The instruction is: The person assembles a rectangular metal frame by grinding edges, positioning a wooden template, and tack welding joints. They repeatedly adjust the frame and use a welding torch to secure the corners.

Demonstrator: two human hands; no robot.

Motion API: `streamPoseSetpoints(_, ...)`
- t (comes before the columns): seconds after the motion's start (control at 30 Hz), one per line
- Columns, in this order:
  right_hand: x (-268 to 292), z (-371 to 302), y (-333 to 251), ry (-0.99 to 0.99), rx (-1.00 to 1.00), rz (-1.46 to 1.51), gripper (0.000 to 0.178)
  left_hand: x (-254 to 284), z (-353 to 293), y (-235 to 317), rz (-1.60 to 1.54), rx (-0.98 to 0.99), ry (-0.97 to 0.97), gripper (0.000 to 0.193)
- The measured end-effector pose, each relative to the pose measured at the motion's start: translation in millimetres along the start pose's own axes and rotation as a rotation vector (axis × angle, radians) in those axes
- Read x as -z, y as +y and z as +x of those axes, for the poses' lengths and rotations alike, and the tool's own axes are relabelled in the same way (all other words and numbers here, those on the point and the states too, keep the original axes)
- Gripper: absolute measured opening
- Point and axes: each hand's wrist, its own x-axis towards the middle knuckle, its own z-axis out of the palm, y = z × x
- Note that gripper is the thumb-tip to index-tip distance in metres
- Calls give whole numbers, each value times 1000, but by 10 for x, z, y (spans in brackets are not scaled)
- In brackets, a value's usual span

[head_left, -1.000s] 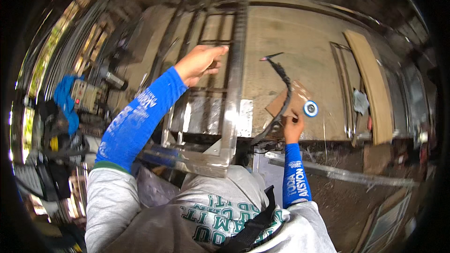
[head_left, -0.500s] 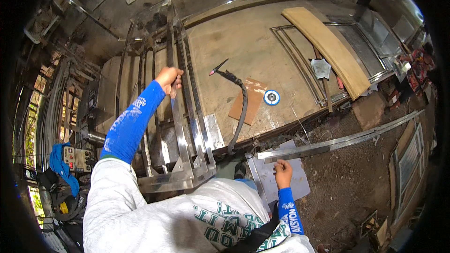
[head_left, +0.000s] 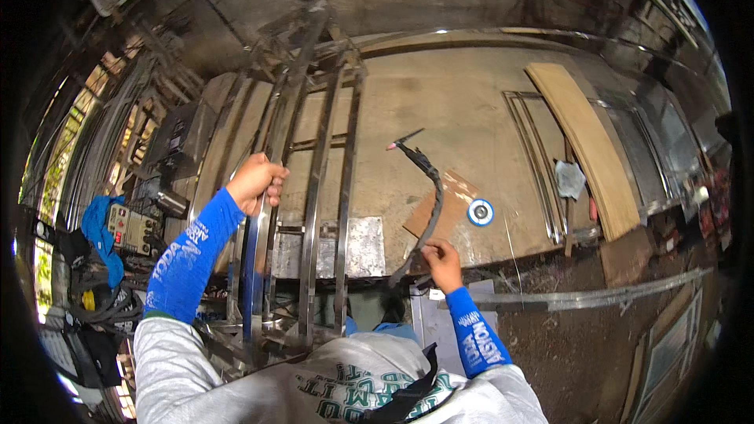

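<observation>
One long metal frame (head_left: 317, 204) occupies the place in front of the person, a little to the left, and reaches from near the body toward 12 o'clock over the work table (head_left: 487, 126). The left hand (head_left: 258, 180) is closed like a fist around one bar, at 10 o'clock of the frame's middle; this grip probably serves to steady or guide such a long piece. The right hand (head_left: 442, 263), at 4 o'clock, has its fingers bent and narrow beside the torch cable (head_left: 434, 196) – whether they touch it, I cannot tell.

The frame looks made of straight, square bars with short crosspieces, shiny where light falls and dark brown elsewhere. Its lower end is crowded, so I cannot tell what supports it there.

Under its bars, toward 4 o'clock, shows a silver plate (head_left: 361, 243). At 2 o'clock the torch (head_left: 412, 155) lies with its thin tip pointing away from the person, perhaps so that the cable can run freely to the near edge. A brown sheet (head_left: 452, 196) is beneath the cable, and just beside it, at 3 o'clock, a blue-rimmed disc (head_left: 480, 212). Farther the same way lies a wooden board (head_left: 585, 153); at 9 o'clock – well apart – stands a control box (head_left: 131, 229) with a blue cloth (head_left: 98, 228).
</observation>
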Motion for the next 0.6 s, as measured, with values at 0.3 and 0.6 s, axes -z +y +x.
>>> streamPoseSetpoints(0.3, -2219, 1500, 135, -44, -64, 46, 35, 93, -786, -274, 0, 35, -46, 27)
streamPoseSetpoints(0.6, -2147, 1565, -140, -54, -555, 772, 29, 73, -1435, -565, 166, -62, -22, 33)
